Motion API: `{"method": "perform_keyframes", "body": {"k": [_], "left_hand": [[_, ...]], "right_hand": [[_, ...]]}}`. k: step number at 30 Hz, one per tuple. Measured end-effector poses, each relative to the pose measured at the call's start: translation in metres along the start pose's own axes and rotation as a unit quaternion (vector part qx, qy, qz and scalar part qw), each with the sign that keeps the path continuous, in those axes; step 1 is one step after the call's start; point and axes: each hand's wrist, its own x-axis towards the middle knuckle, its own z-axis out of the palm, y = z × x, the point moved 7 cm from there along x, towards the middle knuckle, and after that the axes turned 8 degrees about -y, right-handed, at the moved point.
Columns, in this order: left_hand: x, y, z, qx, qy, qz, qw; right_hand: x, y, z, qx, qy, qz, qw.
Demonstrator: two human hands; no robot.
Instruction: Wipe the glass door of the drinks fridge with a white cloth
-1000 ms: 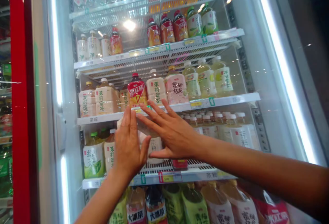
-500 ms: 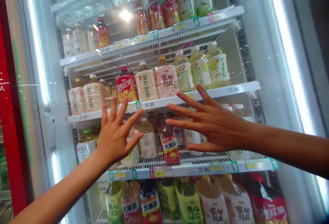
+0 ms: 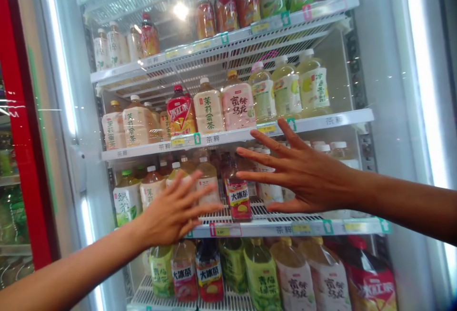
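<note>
A lit cooler holds rows of drink bottles behind what looks like glass. My left hand [image 3: 176, 208], a little blurred, is spread with nothing in it, in front of the third visible shelf's edge [image 3: 257, 228] and the bottles left of centre. My right hand [image 3: 303, 173] has its fingers stretched apart, pointing left, and holds nothing. Between the two hands stands a dark-topped bottle with a red and yellow label [image 3: 238, 197]. Above my right fingertips is a bottle with a pink label [image 3: 238, 106]. Whether either hand touches the glass, I cannot tell.
Large bottles, among them a green one [image 3: 260, 273], line the bottom shelf. Upper shelves carry red-capped bottles [image 3: 226, 9] and pale yellow ones [image 3: 314, 85]. A red vertical frame [image 3: 21, 125] runs down the left, and a bright light strip [image 3: 424, 87] is at the right.
My left hand has moved down and tilted to the right, uncovering bottles behind it. My right hand stays spread, nearly in place. The view has shifted slightly.
</note>
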Motion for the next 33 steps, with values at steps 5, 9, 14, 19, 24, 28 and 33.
{"method": "perform_keyframes", "body": {"k": [5, 9, 14, 19, 24, 28, 33], "left_hand": [[-0.012, -0.01, 0.001, 0.005, 0.073, -0.207, 0.976], [-0.027, 0.067, 0.024, -0.01, -0.039, 0.071, 0.997], [-0.062, 0.034, 0.024, -0.049, 0.052, -0.224, 0.972], [-0.078, 0.085, 0.042, -0.111, 0.1, -0.275, 0.95], [-0.075, 0.051, 0.037, -0.079, 0.11, -0.405, 0.904], [-0.085, 0.082, 0.044, -0.098, 0.085, -0.379, 0.916], [-0.111, 0.086, 0.048, -0.096, 0.055, -0.443, 0.889]], "right_hand": [[-0.005, -0.014, 0.008, -0.017, 0.007, 0.04, 0.999], [-0.018, -0.06, 0.028, -0.059, 0.012, 0.054, 0.997], [-0.031, -0.119, 0.06, -0.052, 0.015, 0.154, 0.987], [-0.034, -0.142, 0.075, -0.036, 0.072, 0.322, 0.943], [-0.033, -0.146, 0.076, -0.028, 0.089, 0.334, 0.938], [-0.038, -0.144, 0.076, -0.025, 0.095, 0.342, 0.935], [-0.041, -0.146, 0.078, -0.01, 0.08, 0.357, 0.931]]}}
